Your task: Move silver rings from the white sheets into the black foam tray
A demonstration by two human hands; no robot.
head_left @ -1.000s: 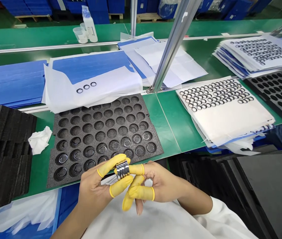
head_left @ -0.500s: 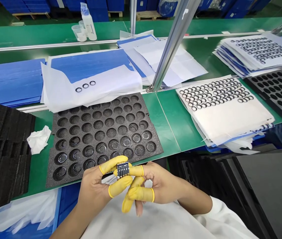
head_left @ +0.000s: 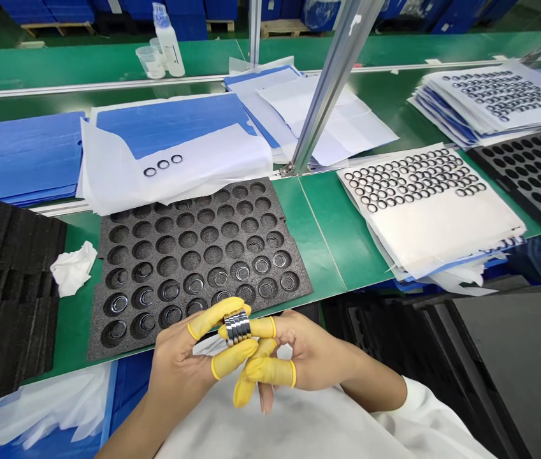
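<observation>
A short stack of metal rings (head_left: 236,326) is pinched between both my hands, just in front of the near edge of the black foam tray (head_left: 194,210). My left hand (head_left: 181,363) grips the stack with thumb and forefinger in yellow finger cots. My right hand (head_left: 299,354) closes on the stack from the right, also in yellow cots. The foam tray has round pockets; those in its nearest rows hold rings, the far rows are bare. Three loose rings (head_left: 163,164) lie on white paper behind the tray.
A white sheet covered with many rings (head_left: 413,182) lies to the right, a second such stack (head_left: 499,95) farther back. Black foam trays (head_left: 2,287) are stacked at left beside a crumpled white cloth (head_left: 73,269). An aluminium post (head_left: 327,89) rises mid-bench. A bottle (head_left: 169,39) stands at the back.
The ring stack has tilted slightly between my fingers. Both hands stay in the same place.
</observation>
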